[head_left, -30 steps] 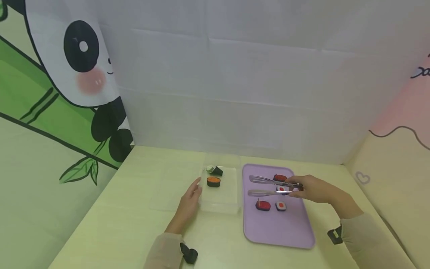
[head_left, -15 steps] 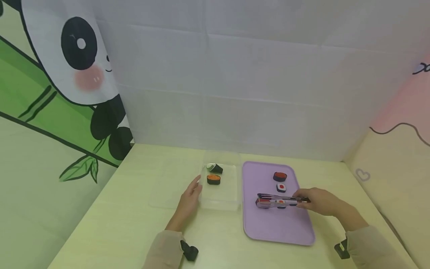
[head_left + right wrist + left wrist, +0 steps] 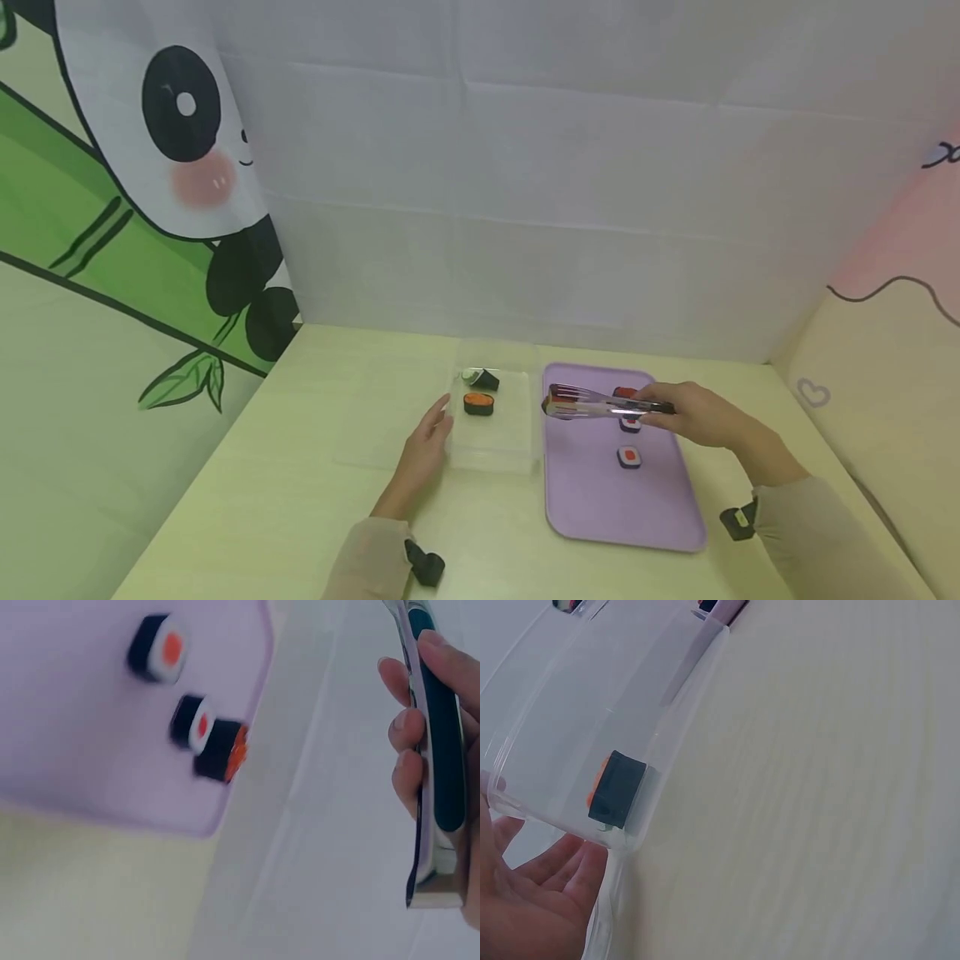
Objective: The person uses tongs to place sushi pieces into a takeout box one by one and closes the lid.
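The right hand (image 3: 697, 414) grips metal tongs (image 3: 600, 405) above the purple tray (image 3: 622, 508); a red-topped sushi piece (image 3: 553, 406) is between the tong tips at the tray's left edge. In the right wrist view the fingers (image 3: 409, 727) curl round the tongs' dark handle (image 3: 442, 750). The left hand (image 3: 422, 454) touches the left side of a clear box (image 3: 495, 460), fingers extended along its wall, as the left wrist view also shows (image 3: 547, 892). Inside the box lie an orange-topped piece (image 3: 478, 405) and a green-and-black piece (image 3: 483, 380).
On the tray are two white rolls with red centres (image 3: 629, 457) and a red-topped piece (image 3: 624, 392), partly hidden by the tongs. A clear lid (image 3: 382, 417) lies flat left of the box. A pale wall stands behind the table.
The tongs first came down to the red-topped piece near the tray's middle and closed round it. Then the right hand raised it and moved left and away from the body. The left hand stays in place.
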Demonstrator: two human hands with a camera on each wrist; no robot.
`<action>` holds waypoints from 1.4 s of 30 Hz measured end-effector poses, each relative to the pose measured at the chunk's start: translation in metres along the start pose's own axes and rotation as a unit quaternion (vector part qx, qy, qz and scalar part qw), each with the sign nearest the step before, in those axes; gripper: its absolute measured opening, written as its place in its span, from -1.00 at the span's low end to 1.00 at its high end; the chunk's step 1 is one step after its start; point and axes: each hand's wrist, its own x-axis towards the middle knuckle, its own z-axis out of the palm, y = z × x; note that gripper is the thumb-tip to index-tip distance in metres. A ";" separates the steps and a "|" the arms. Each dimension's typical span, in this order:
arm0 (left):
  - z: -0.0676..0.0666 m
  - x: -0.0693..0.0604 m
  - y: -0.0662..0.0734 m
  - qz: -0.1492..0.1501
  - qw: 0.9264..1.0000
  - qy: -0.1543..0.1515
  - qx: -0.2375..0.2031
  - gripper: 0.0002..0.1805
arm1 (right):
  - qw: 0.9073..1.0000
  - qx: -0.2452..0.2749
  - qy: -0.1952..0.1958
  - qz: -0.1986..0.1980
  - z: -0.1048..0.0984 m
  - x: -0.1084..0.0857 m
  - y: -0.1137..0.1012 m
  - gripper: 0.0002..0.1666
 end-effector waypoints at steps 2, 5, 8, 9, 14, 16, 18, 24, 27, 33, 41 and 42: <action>-0.001 0.000 -0.001 0.002 1.000 0.001 0.001 -0.47 | 1.000 0.008 -0.005 -0.004 0.002 0.014 -0.010 -0.69; -0.002 -0.001 -0.001 0.008 1.000 0.000 0.000 -0.47 | 1.000 -0.009 -0.013 -0.008 0.010 0.036 -0.027 -0.70; -0.001 -0.001 0.000 0.011 1.000 -0.003 -0.004 -0.47 | 0.999 -0.036 -0.018 -0.017 0.021 0.056 -0.040 -0.72; -0.001 -0.001 0.000 0.011 1.000 -0.004 -0.006 -0.47 | 0.999 -0.042 -0.019 -0.025 0.025 0.061 -0.043 -0.73; 0.000 -0.002 0.002 0.014 1.000 -0.006 -0.008 -0.47 | 0.997 -0.051 -0.039 -0.038 0.045 0.085 -0.052 -0.76; 0.000 -0.003 0.003 0.015 1.000 -0.008 -0.009 -0.47 | 0.997 -0.057 -0.046 -0.032 0.050 0.091 -0.055 -0.77; -0.001 -0.003 0.003 0.021 1.000 -0.009 -0.008 -0.46 | 0.997 -0.061 -0.049 -0.026 0.053 0.096 -0.060 -0.78; -0.001 -0.002 0.002 0.029 0.999 -0.014 -0.007 -0.45 | 0.994 -0.093 -0.059 -0.023 0.059 0.105 -0.071 -0.79; -0.001 -0.001 0.002 0.030 0.999 -0.013 -0.003 -0.45 | 0.992 -0.111 -0.063 -0.018 0.060 0.107 -0.075 -0.81; -0.002 -0.001 0.002 0.027 1.000 -0.004 0.001 -0.46 | 0.989 -0.131 -0.060 -0.036 0.060 0.111 -0.080 -0.82; -0.003 -0.004 0.002 0.015 1.000 -0.006 -0.004 -0.45 | 0.990 -0.114 -0.075 -0.026 0.060 0.113 -0.080 -0.77; -0.003 -0.004 0.002 0.014 1.000 -0.006 -0.003 -0.45 | 0.991 -0.110 -0.075 -0.027 0.060 0.112 -0.080 -0.77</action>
